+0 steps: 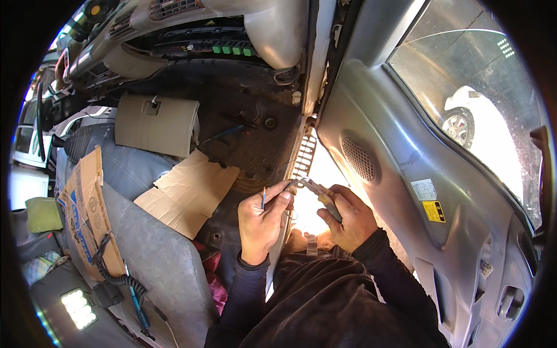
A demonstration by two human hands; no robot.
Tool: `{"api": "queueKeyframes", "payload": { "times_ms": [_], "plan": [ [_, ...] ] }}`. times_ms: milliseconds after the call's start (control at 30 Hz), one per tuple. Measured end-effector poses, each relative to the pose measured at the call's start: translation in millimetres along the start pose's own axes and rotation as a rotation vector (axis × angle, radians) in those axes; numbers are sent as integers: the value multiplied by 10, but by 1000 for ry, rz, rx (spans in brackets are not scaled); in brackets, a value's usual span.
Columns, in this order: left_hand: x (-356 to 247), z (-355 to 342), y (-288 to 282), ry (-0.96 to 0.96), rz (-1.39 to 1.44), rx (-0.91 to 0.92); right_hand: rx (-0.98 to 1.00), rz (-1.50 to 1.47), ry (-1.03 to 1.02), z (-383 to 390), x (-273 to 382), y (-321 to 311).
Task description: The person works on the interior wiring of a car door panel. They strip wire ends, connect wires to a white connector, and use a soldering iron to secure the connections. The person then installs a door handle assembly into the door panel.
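Observation:
My left hand (260,227) is closed, thumb against fingers, on a thin wire. A short blue length of the wire (264,199) sticks out between the fingers. My right hand (351,217) is wrapped round a pair of pliers (320,192). The jaws point left and meet the left fingertips, where a small bright piece shows in the glare. Too little of that piece shows to tell its kind. Both hands are in front of my body at the open doorway of a vehicle.
The grey door (383,151) stands open at the right. Left are a seat (156,255), torn cardboard (185,194), a detached glove box (154,124) and a blue screwdriver (223,133) on the bare floor. The dashboard (214,14) has an open cavity with green connectors. A lit work lamp (78,308) lies lower left.

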State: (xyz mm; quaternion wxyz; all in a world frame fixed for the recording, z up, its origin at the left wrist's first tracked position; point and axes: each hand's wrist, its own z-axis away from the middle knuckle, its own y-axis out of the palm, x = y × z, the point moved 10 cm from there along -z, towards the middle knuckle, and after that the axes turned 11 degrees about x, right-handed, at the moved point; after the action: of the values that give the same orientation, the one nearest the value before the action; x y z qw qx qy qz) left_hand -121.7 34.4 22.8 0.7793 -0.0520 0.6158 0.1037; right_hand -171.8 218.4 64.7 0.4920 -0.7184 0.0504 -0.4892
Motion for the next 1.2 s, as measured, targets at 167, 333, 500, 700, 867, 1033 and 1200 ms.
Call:
{"api": "queueKeyframes", "payload": {
  "times_ms": [167, 333, 500, 700, 867, 1033, 1200],
  "plan": [
    [-92, 0, 37, 57, -8, 11, 75, -65, 49, -37, -25, 83],
    [-106, -57, 108, 21, 108, 80, 78, -112, -1, -79, -55, 97],
    [-50, -123, 122, -48, 308, 217, 114, -25, -171, -257, -85, 79],
    [127, -68, 83, -237, 559, 269, 109, 11, -349, -370, 4, 116],
    [-202, -116, -55, 324, -80, 12, 386, -301, -61, -448, -297, 439],
    [370, -124, -284, 175, -163, -269, 607, -513, 121, -491, -536, 917],
    [732, -105, -676, 117, -364, -492, 411, 21, -4, -640, -572, 1406]
  ]
}}
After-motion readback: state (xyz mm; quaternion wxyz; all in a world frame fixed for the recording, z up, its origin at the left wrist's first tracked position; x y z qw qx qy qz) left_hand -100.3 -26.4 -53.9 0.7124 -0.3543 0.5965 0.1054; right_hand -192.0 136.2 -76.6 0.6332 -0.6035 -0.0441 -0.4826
